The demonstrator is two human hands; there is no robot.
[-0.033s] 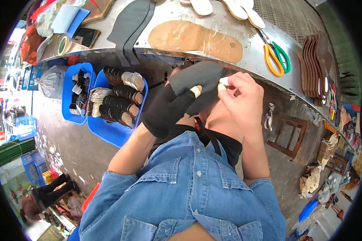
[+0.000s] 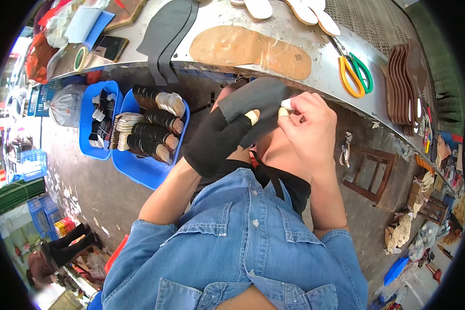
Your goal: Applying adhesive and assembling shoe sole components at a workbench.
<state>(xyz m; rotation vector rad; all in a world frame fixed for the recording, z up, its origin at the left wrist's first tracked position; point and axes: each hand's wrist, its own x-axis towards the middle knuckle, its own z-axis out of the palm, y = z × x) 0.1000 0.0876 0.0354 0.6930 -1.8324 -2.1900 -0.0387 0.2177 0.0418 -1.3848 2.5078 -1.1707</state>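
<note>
My left hand (image 2: 212,142), in a black fingerless glove with pale tape on the thumb, is closed around a black sole-shaped sheet (image 2: 258,98). The thumb lies on top of the sheet, while the other fingers are hidden beneath. My right hand (image 2: 310,124) is bare except for pale coverings on the thumb and index fingertips. Those two tips are pinched together close to the sheet's right edge; whatever is between them is too small to make out. The sheet is above my lap, just before the bench edge.
On the metal bench (image 2: 217,15) lie black sole-shaped sheets (image 2: 168,31), a brown sole-shaped sheet (image 2: 250,51), white insoles (image 2: 302,11), scissors (image 2: 354,75), brown stacked pieces (image 2: 405,82), a phone (image 2: 110,47) and tape (image 2: 81,58). Blue bins (image 2: 139,173) with bundled pieces stand left, below the bench.
My right hand has shifted very slightly left, and its pinched fingertips have turned a little. The left hand and the black sheet look almost unmoved.
</note>
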